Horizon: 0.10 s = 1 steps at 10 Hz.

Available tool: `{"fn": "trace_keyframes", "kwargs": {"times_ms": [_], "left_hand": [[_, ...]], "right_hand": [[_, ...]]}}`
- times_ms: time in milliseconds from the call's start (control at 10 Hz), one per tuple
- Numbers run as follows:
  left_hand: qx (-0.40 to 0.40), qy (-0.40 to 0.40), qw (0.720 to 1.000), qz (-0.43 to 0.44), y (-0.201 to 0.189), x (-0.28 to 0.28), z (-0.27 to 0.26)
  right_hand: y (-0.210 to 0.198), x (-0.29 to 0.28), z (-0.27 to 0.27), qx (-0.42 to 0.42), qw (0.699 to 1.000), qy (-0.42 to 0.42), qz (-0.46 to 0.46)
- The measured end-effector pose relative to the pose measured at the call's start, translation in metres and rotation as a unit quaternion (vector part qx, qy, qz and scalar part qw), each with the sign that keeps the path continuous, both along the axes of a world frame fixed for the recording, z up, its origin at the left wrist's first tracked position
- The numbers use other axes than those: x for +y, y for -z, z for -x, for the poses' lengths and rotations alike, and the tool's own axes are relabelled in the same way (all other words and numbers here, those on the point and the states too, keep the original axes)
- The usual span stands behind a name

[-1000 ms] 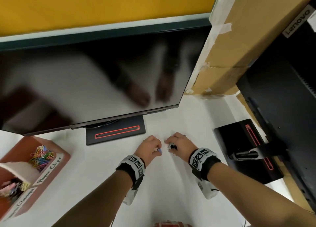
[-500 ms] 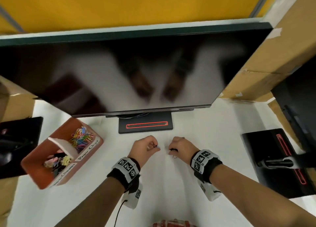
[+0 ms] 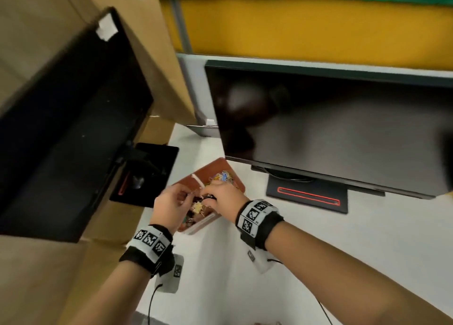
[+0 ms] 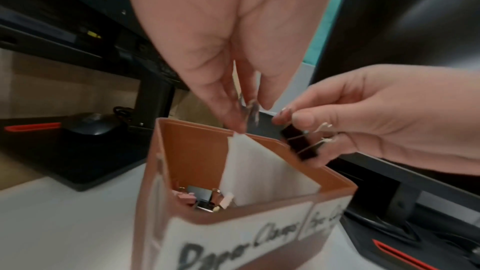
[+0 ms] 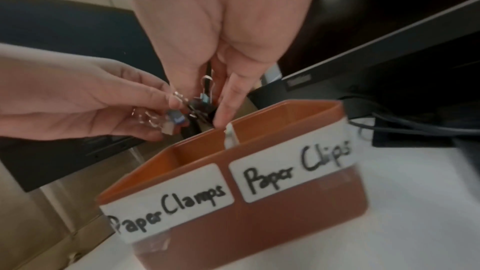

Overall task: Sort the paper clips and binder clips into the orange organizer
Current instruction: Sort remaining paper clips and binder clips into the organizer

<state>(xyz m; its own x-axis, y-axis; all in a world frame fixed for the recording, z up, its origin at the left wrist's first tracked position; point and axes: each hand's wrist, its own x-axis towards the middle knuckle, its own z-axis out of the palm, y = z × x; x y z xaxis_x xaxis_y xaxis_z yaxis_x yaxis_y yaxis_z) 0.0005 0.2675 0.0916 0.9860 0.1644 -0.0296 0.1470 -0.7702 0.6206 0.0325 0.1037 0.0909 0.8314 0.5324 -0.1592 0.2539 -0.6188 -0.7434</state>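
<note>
White worktop [image 3: 318,251] nearest, both forearms reaching over it. Left hand [image 3: 169,206] above orange organizer [image 5: 259,223], fingers [image 5: 155,100] pinching small clips with wire handles. Right hand [image 3: 225,197] just beside, fingers [image 4: 306,119] gripping black binder clip [image 4: 298,143] over organizer's rim. White divider [image 4: 259,171] splits organizer: binder clips [image 4: 202,194] in compartment labelled "Paper Clamps", coloured paper clips [image 3: 221,176] in far one labelled "Paper Clips". Dark monitor [image 3: 343,133] behind.

Orange organizer [image 5: 259,229] with white, black-lettered labels [image 5: 293,169] and a white divider [image 4: 262,174]; black binder clip [image 4: 298,143]; white surface [image 3: 318,263]; black-and-white checkered wristbands [image 3: 255,214].
</note>
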Motion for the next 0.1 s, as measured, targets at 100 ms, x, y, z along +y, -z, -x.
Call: {"fn": "trace_keyframes", "kwargs": {"times_ms": [100], "left_hand": [[0.078, 0.017, 0.997, 0.009, 0.0051, 0.0157, -0.0055]], "right_hand": [[0.0011, 0.0282, -0.0067, 0.03, 0.999, 0.027, 0.034]]}}
